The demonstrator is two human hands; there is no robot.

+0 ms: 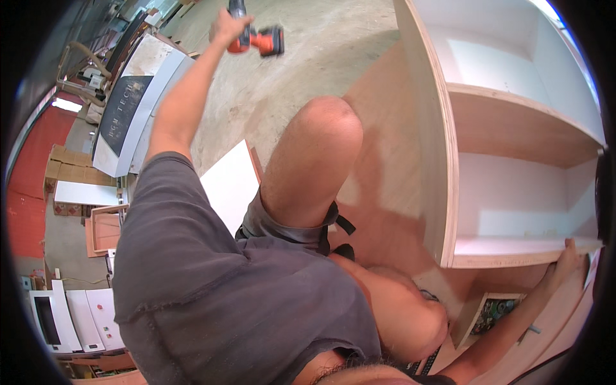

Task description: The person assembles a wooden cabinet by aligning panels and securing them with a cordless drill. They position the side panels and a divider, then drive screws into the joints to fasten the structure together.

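At the top left my left arm stretches away, and my left hand (228, 27) is closed round a black and red cordless drill (240, 42). The drill is held above the concrete floor, its front end cut off by the picture's edge. To the right stands a wooden cabinet (443, 122) with pale plywood edges, a white inside and a shelf (520, 119). My right hand (564, 262) grips the cabinet's lower edge near its right corner, with a finger up over the board. Part of that hand is hard to make out.
A white panel (232, 186) lies beside my raised knee. Left of my arm is a large grey and dark machine (135, 106). Cardboard boxes (74, 165) and a white control cabinet (96, 317) stand farther left. A wooden box with circuitry (497, 311) sits below the cabinet.
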